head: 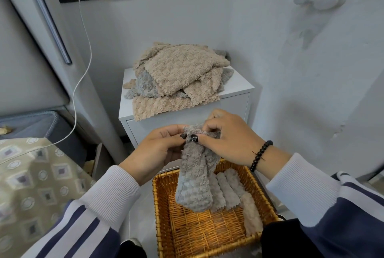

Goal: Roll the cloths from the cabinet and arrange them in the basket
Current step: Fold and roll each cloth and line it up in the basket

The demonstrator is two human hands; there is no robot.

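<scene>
One grey cloth [194, 176] is pinched at its top by the left hand [158, 149] and right hand [226, 139], hanging over the basket [164, 205]; four rolled cloths [228, 191] are seen inside, toward three o'clock.

basket [164, 205] near rim cut off by bottom edge, rolled cloths [229, 192] partly hidden behind hanging grey cloth [194, 180], both sleeves cropped
</scene>
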